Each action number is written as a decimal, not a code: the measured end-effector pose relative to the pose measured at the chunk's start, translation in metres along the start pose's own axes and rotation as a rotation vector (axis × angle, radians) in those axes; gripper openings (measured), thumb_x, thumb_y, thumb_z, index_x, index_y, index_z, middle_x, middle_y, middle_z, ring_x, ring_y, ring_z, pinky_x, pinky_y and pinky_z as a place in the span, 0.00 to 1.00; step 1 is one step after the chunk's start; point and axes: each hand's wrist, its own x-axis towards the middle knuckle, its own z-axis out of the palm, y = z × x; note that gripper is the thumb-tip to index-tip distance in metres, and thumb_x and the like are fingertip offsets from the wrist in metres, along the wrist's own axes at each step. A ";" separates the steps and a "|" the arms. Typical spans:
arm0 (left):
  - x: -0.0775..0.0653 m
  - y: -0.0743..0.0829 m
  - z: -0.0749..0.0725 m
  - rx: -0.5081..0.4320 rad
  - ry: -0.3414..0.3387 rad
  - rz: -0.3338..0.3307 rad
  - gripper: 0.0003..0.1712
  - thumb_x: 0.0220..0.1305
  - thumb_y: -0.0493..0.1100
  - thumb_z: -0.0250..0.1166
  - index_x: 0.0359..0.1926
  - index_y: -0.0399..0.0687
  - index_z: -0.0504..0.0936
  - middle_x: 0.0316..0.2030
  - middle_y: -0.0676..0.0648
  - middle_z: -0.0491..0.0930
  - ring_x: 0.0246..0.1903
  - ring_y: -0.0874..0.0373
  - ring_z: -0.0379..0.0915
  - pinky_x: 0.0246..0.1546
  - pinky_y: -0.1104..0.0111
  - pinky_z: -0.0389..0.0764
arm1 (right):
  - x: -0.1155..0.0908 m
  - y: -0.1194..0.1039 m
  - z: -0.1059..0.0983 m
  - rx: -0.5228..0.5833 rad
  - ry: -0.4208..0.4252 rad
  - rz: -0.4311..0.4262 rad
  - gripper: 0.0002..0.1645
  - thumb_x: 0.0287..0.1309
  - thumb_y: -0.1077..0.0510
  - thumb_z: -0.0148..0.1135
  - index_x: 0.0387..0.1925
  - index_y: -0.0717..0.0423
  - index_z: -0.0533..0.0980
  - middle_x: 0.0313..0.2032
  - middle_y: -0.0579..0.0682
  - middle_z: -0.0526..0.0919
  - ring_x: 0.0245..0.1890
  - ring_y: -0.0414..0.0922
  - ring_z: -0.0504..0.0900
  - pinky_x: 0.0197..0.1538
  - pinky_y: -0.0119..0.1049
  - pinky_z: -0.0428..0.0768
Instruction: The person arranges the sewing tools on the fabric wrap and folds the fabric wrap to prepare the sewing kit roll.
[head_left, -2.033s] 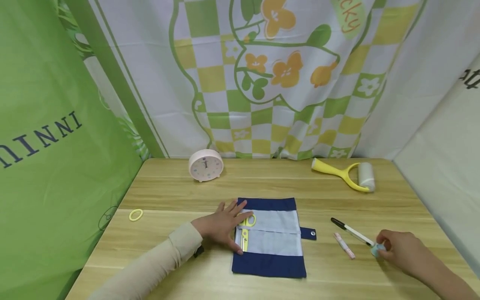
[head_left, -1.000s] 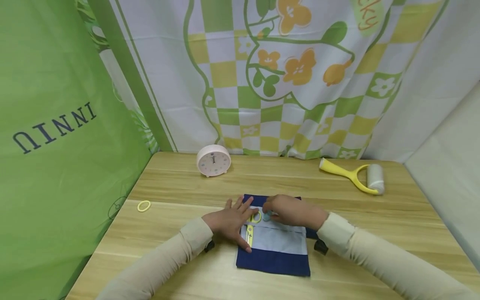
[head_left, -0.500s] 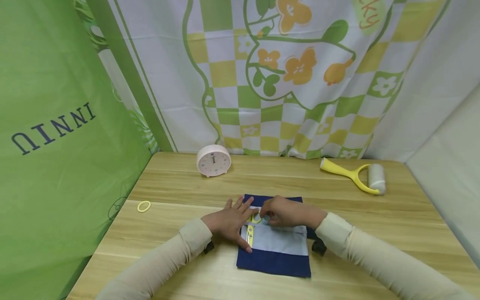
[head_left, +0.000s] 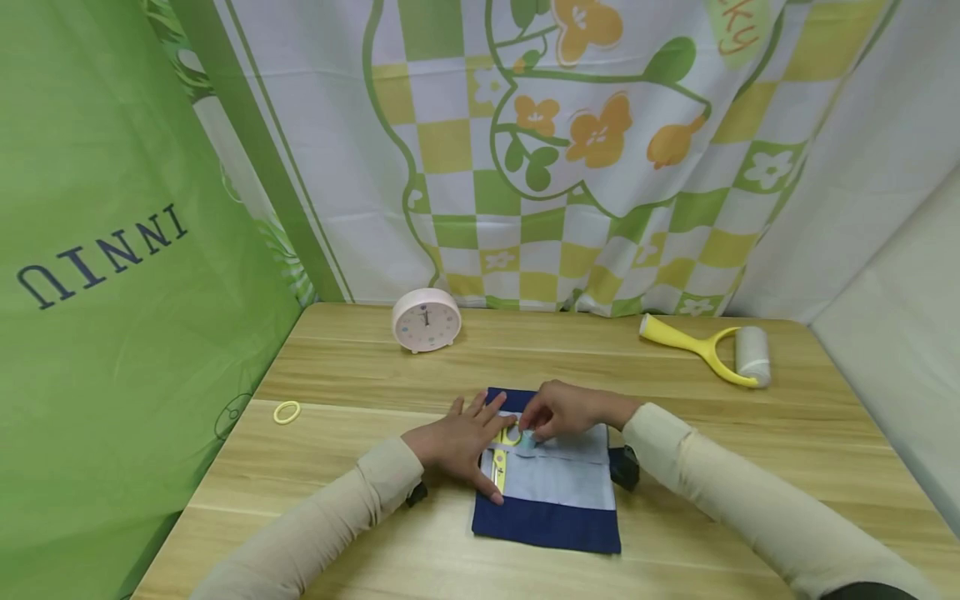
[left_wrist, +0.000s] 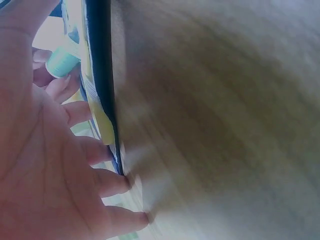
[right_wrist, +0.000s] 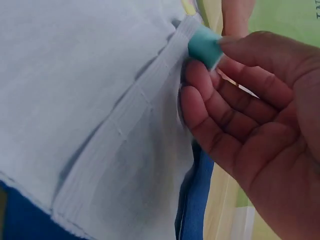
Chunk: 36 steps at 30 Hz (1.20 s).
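Note:
An unfolded navy fabric pouch [head_left: 547, 529] with a pale grey lining lies on the table. My left hand [head_left: 456, 442] rests on its left edge with fingers spread, partly over yellow scissors [head_left: 500, 471] tucked under the lining's elastic band [right_wrist: 117, 127]. Thumb and fingers of my right hand [head_left: 564, 408] pinch a small teal cylinder [right_wrist: 204, 46], just right of the scissors' handles. One end of the cylinder meets the band in the right wrist view. Past my left palm, the left wrist view shows its finely ridged side [left_wrist: 62, 62].
A pink round clock [head_left: 427, 321] stands at the back of the table [head_left: 360, 383]. At the back right lies a yellow-handled lint roller [head_left: 705, 348]. A yellow ring [head_left: 287, 412] lies at the left. My right sleeve [head_left: 742, 492] crosses the table's right part.
My right hand has brought the teal cylinder from the table's right side onto the pouch, then down to the band. Lately it has shifted slightly. The left hand has stayed on the pouch.

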 end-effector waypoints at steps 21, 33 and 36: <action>0.002 0.000 0.000 -0.023 0.007 0.007 0.72 0.42 0.85 0.64 0.80 0.56 0.47 0.81 0.43 0.34 0.80 0.37 0.29 0.73 0.35 0.48 | 0.010 0.006 0.000 0.299 -0.025 0.261 0.08 0.65 0.64 0.63 0.35 0.63 0.86 0.27 0.53 0.88 0.23 0.37 0.81 0.32 0.31 0.82; 0.000 -0.002 0.003 -0.039 0.011 0.008 0.72 0.42 0.84 0.65 0.80 0.57 0.47 0.81 0.43 0.34 0.80 0.37 0.28 0.73 0.34 0.45 | 0.011 -0.006 0.009 0.219 0.084 0.346 0.12 0.64 0.58 0.66 0.27 0.59 0.87 0.22 0.53 0.88 0.19 0.37 0.79 0.28 0.30 0.78; 0.001 -0.003 0.003 -0.044 0.011 0.014 0.72 0.42 0.84 0.65 0.80 0.57 0.47 0.81 0.43 0.34 0.80 0.37 0.27 0.73 0.34 0.45 | 0.009 -0.008 0.007 0.237 0.075 0.347 0.09 0.62 0.60 0.67 0.29 0.59 0.88 0.25 0.53 0.89 0.21 0.36 0.79 0.29 0.29 0.77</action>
